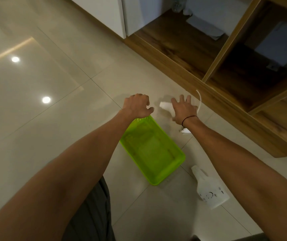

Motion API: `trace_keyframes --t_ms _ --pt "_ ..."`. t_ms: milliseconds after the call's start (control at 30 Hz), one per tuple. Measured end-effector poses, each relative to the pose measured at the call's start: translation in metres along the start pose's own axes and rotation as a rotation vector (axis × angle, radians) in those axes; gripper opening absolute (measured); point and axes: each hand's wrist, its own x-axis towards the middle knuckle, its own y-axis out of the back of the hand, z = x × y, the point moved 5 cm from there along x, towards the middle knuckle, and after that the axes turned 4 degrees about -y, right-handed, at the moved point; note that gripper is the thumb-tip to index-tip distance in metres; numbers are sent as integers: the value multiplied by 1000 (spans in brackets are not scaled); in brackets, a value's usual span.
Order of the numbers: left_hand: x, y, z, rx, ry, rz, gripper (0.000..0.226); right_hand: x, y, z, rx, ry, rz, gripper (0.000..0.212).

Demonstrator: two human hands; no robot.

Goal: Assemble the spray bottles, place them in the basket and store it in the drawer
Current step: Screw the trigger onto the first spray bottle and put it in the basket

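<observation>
A lime-green plastic basket (152,150) lies on the tiled floor with nothing in it. Beyond its far end lies a white spray bottle (165,106), partly hidden under my right hand (184,109), which hovers over it with fingers spread. A thin white dip tube (199,100) curves just right of that hand, and a small white sprayer part (184,131) shows beneath my right wrist. My left hand (137,106) hangs over the basket's far corner, fingers loosely curled, holding nothing. A second white bottle (208,188), without its head, lies on its side to the right of the basket.
A wooden cabinet (208,66) with open compartments runs along the right; papers (207,26) lie on its low shelf. White cabinet doors (104,13) stand at the top. Glossy floor tiles (35,84) spread to the left. My dark trouser leg (90,214) is at the bottom.
</observation>
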Motion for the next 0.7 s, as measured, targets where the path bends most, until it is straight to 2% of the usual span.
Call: trace_keyframes --t_ms 100,167,267,333,367,467,567,633,700 --pt "3 2 4 -107 26 23 51 0 15 -1 430 -112 35 78" --pt "7 0 9 -172 23 -23 62 -1 25 -7 689 -148 39 81" --pt "12 -6 21 -283 -13 -113 96 -6 33 -19 1028 -224 10 84" --pt "14 -7 23 -402 -7 -112 120 -9 36 -26 1156 -267 -3 81" --pt "16 -7 21 -446 0 -89 124 -11 37 -30 1205 -271 -8 77" --pt "20 -5 13 -530 33 -11 103 -15 36 -38 1330 -172 -78 65" --pt "21 -1 7 -647 88 -15 89 -16 33 -33 1417 -35 -119 53" --pt "20 3 5 -646 98 -27 88 -15 30 -15 1307 19 8 38" --pt "19 5 4 -608 87 -35 90 -12 24 13 1005 70 149 22"
